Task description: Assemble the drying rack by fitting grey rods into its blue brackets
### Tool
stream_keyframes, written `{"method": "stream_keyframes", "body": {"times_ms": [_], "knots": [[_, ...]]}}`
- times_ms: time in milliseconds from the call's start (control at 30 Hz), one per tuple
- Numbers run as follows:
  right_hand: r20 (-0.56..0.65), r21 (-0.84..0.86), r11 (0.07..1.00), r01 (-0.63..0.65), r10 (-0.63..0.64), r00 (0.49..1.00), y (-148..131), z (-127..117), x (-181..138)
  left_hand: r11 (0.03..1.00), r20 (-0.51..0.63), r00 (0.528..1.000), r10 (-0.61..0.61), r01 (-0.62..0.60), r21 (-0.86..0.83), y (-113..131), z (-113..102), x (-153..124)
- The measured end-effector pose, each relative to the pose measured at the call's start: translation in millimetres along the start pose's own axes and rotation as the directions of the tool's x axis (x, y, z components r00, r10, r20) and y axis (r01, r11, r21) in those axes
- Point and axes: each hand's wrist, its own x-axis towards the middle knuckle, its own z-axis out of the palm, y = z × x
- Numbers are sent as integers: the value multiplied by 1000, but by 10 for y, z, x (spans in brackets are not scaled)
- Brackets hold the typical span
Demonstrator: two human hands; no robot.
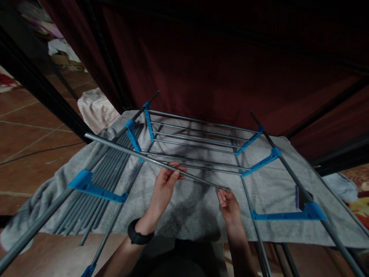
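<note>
One loose metal rod (152, 159) slants above the gray towel (190, 215), pinched by the left hand (167, 180) over the towel's middle. The right hand (229, 204), fingers bent, touches the rod's end above the same towel; whether it grips, I cannot tell. Other rods (111, 169) lie along the towel's left side.

No text, label, brand, number or sign can be read.

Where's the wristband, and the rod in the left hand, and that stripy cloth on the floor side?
Wristband (136, 234): head view, on the black strap.
Rod (150, 158): head view, about midway along its length.
Stripy cloth (96, 109): head view, on its striped folds.
</note>
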Motion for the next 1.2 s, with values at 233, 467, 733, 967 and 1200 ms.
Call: {"method": "stream_keyframes", "body": {"times_ms": [233, 467, 733, 967, 1200], "knots": [[64, -139, 988, -71, 81, 995, 130, 78, -186, 1000, 34, 999, -2, 2, 1, -98, -1, -4], [145, -214, 969, -123, 156, 977, 168, 208, -392, 1000, 52, 999, -16, 15, 22, -206, -3, -8], [181, -394, 909, -139, 225, 957, 268, 290, -517, 997, 75, 997, -26, 20, 79, -288, 6, -52], [270, -494, 862, -116, 279, 922, 331, 396, -657, 984, 108, 994, -28, 8, 179, -422, 26, -144], [310, -516, 851, -99, 293, 904, 281, 433, -678, 972, 118, 993, 3, -30, 233, -394, -3, -140]]}}
